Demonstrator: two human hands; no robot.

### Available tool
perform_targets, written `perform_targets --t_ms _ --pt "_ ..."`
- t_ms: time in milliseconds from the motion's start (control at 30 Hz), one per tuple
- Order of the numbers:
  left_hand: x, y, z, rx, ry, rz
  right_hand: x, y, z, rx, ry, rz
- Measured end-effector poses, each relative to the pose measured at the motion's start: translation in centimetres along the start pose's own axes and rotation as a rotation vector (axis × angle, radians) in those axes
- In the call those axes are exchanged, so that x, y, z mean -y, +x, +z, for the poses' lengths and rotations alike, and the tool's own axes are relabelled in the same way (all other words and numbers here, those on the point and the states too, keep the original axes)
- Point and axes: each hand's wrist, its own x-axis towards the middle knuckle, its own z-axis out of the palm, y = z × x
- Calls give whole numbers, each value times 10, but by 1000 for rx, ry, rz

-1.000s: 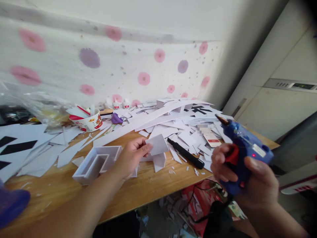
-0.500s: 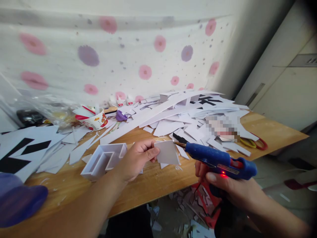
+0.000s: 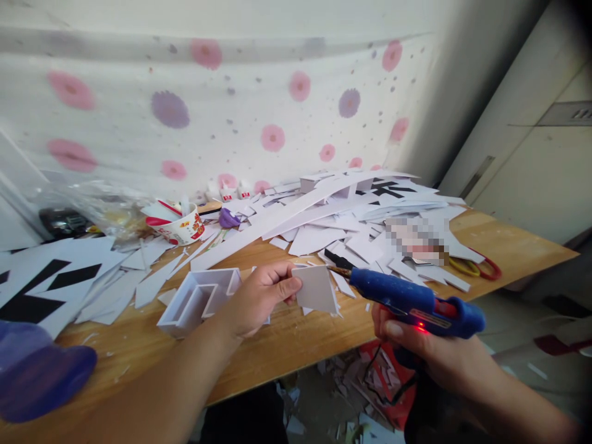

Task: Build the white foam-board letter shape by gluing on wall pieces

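My left hand [image 3: 266, 295] pinches a small square of white foam board [image 3: 317, 288] by its left edge, above the table. In my right hand [image 3: 407, 342] is a blue hot glue gun [image 3: 398, 291], its red light lit. The nozzle points left and sits at the upper right corner of the board; whether it touches I cannot tell. Left of my left hand, partly hidden by my forearm, an open white foam board letter shape [image 3: 200, 296] with raised walls lies on the table.
White board offcuts [image 3: 319, 237] are heaped along the back of the wooden table [image 3: 287, 345]. A paper bowl [image 3: 178, 227] with tools stands back left. Scissors [image 3: 483, 265] lie at the right. A purple-blue object [image 3: 44, 370] sits front left. A red container [image 3: 391, 388] with scraps is below.
The view has shifted slightly, so most things appear a little further right. My hands keep the same holds, and the nozzle stays by the board's upper right corner.
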Motion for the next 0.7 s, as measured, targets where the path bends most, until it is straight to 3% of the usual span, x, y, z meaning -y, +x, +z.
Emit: perform_targets --t_ms 200,700 --pt "4 1 -2 12 -19 32 4 1 0 36 42 123" --pt "1 1 -2 -21 -65 55 16 -6 10 -120 20 236"
